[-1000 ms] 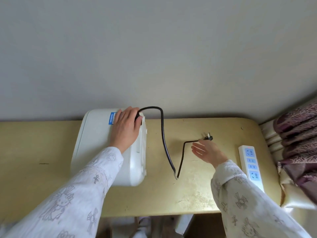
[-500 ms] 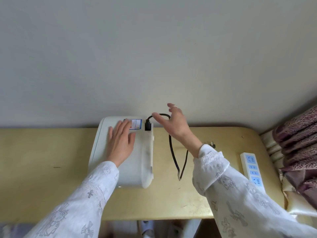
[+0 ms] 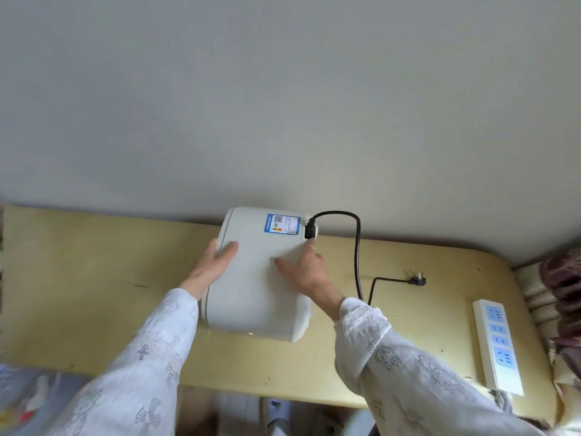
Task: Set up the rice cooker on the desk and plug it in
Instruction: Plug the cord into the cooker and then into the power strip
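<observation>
A white rice cooker [image 3: 257,297] lies on the yellow desk [image 3: 94,278], its back with a blue label facing up near the wall. My left hand [image 3: 210,265] rests on its left side with the fingers laid along the shell. My right hand [image 3: 303,272] lies flat on its right half, one finger reaching up to the black connector [image 3: 310,229] seated in the cooker's socket. The black cord [image 3: 357,253] loops right and down, then runs to a loose wall plug [image 3: 418,280] lying on the desk.
A white power strip [image 3: 498,344] with blue sockets lies along the desk's right end, near a patterned curtain [image 3: 562,287]. The grey wall stands right behind the desk. Slippers and floor show below the front edge.
My right hand came down from the cord loop onto the cooker's right side. My left hand slid to the cooker's left edge. The view shifted, so the cooker sits more central.
</observation>
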Demonstrator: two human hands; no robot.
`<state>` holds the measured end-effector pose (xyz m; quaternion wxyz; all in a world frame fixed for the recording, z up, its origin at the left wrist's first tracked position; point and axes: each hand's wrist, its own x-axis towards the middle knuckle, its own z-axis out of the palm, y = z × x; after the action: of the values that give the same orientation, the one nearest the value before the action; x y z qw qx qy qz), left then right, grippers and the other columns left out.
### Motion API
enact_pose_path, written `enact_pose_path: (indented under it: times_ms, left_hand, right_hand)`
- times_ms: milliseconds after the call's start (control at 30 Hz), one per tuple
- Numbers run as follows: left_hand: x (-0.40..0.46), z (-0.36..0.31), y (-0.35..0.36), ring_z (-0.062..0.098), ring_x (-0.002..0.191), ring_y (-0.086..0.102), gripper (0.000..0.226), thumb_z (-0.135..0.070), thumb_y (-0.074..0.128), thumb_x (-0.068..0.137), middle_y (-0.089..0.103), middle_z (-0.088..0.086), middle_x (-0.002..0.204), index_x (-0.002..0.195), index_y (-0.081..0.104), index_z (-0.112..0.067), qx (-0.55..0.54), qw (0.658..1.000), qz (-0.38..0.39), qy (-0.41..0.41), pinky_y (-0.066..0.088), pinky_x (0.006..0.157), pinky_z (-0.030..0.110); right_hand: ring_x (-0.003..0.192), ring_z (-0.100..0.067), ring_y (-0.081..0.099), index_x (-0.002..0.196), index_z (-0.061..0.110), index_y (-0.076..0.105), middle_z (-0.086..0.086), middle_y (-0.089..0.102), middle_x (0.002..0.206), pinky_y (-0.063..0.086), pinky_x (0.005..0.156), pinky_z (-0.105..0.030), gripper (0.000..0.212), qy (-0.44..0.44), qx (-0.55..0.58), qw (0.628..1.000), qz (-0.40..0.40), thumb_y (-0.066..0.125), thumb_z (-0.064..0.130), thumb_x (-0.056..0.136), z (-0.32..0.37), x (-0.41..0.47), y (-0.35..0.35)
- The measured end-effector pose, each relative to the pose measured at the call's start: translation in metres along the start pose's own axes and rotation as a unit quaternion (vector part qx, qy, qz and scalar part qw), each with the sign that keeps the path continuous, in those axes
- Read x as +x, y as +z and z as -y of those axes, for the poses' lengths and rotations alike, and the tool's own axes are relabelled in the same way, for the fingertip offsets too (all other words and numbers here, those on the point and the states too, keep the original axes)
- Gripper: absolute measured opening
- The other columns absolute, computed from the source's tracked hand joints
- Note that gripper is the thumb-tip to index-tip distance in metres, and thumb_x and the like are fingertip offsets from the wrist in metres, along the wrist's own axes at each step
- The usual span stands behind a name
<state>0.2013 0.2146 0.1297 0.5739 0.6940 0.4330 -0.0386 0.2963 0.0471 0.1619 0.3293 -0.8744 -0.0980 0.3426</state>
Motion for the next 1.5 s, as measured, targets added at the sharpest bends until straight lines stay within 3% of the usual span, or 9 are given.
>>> enact_pose_path:
  times_ms: [300,367,467,633,767,967,1167,1333,1500]
  left_hand:
    - [-0.028,-0.046,0.040,0.004,0.130,0.036,0.062,-0.032,0.050,0.092,0.035,-0.012,0.147,0.146,0.018,-0.032,-0.007,0.988,0.079,0.136,0.026,0.111,0.028]
    - [-0.034,-0.053,0.058,-0.001,0.134,0.025,0.066,-0.031,0.052,0.090,0.023,-0.017,0.152,0.145,0.016,-0.037,0.019,0.980,0.109,0.167,0.021,0.110,0.025]
    - [-0.044,-0.057,0.090,0.002,0.143,-0.002,0.071,-0.029,0.052,0.088,0.005,-0.021,0.154,0.145,0.011,-0.037,0.113,0.956,0.133,0.235,0.003,0.120,0.042]
    - [-0.058,-0.050,0.120,0.009,0.144,0.004,0.065,-0.026,0.048,0.088,0.010,-0.016,0.156,0.142,0.016,-0.039,0.129,0.948,0.047,0.287,0.007,0.117,0.051]
    - [-0.060,-0.056,0.131,0.015,0.145,0.003,0.065,-0.027,0.046,0.089,0.008,-0.010,0.157,0.144,0.012,-0.034,0.140,0.950,-0.003,0.279,0.009,0.115,0.054]
    - [-0.056,-0.043,0.139,0.011,0.144,-0.015,0.073,-0.035,0.049,0.088,-0.007,-0.012,0.158,0.145,0.004,-0.040,0.188,0.931,0.093,0.299,-0.010,0.114,0.051]
    - [-0.056,-0.042,0.143,0.016,0.145,-0.009,0.069,-0.042,0.037,0.083,-0.004,-0.008,0.159,0.145,0.006,-0.037,0.270,0.898,0.028,0.347,-0.007,0.113,0.054]
    - [-0.045,-0.036,0.135,0.020,0.146,-0.002,0.066,-0.035,0.045,0.087,0.003,-0.005,0.159,0.144,0.013,-0.033,0.325,0.885,-0.042,0.331,-0.001,0.114,0.059]
    - [-0.038,-0.035,0.137,0.023,0.146,0.002,0.063,-0.036,0.046,0.086,0.008,-0.002,0.158,0.143,0.019,-0.031,0.334,0.882,-0.077,0.325,0.001,0.113,0.060]
  right_hand:
    - [0.100,-0.017,0.063,0.127,0.019,0.041,-0.003,0.062,0.124,0.052,0.087,-0.033,0.048,0.016,0.341,0.940,-0.014,0.065,0.024,0.086,-0.066,0.009,-0.022]
    - [0.096,-0.012,0.066,0.127,0.023,0.044,0.005,0.066,0.117,0.054,0.077,-0.029,0.043,0.030,0.414,0.910,0.004,0.061,0.022,0.088,-0.087,0.007,-0.030]
    - [0.104,-0.014,0.064,0.129,0.028,0.047,0.009,0.067,0.118,0.051,0.088,-0.036,0.037,0.056,0.487,0.872,0.010,0.053,0.023,0.093,-0.118,0.005,-0.039]
    - [0.114,-0.015,0.057,0.127,0.037,0.048,0.010,0.062,0.125,0.043,0.099,-0.043,0.035,0.091,0.425,0.901,-0.006,0.050,0.040,0.093,-0.130,0.014,-0.047]
    - [0.118,-0.017,0.051,0.143,0.030,0.034,0.005,0.053,0.135,0.038,0.105,-0.033,0.052,0.080,0.330,0.938,-0.065,0.043,0.043,0.094,-0.120,0.031,-0.054]
    - [0.125,-0.023,0.050,0.142,0.022,0.037,-0.002,0.052,0.139,0.036,0.111,-0.041,0.056,0.111,0.327,0.935,-0.084,0.041,0.048,0.093,-0.146,0.040,-0.049]
    - [0.099,-0.029,0.063,0.090,0.011,0.063,-0.013,0.068,0.111,0.049,0.097,-0.040,0.045,0.146,0.369,0.916,-0.056,0.041,0.049,0.093,-0.142,0.051,-0.035]
    - [0.106,-0.022,0.052,0.129,0.012,0.051,-0.005,0.058,0.130,0.040,0.093,-0.034,0.051,0.161,0.336,0.928,0.012,0.026,0.043,0.098,-0.116,0.070,-0.009]
    - [0.098,-0.019,0.052,0.129,0.015,0.050,-0.004,0.059,0.121,0.037,0.085,-0.030,0.048,0.176,0.329,0.927,0.043,0.025,0.042,0.099,-0.105,0.084,-0.004]
